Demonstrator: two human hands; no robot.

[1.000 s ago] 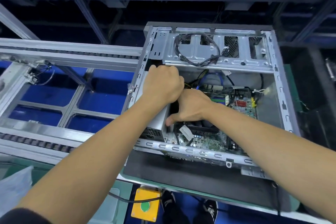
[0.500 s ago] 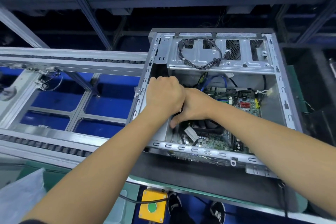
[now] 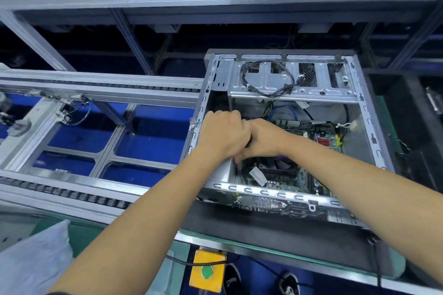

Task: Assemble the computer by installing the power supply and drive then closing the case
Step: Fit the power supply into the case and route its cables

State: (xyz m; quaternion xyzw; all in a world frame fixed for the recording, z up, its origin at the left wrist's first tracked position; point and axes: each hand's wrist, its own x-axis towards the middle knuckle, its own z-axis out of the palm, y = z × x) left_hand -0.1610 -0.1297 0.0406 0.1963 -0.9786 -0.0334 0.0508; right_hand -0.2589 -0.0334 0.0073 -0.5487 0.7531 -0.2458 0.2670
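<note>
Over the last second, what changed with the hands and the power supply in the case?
The right hand closed in against the left hand, and both now touch over the power supply at the case left wall. The view tilted slightly. Nothing was let go; supply, case and cables stayed in place.

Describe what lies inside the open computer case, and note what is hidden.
Inside the computer case: a green motherboard, a black fan, a blue cable, and a silver box under the left hand and right hand. The hands hide its top.
</note>
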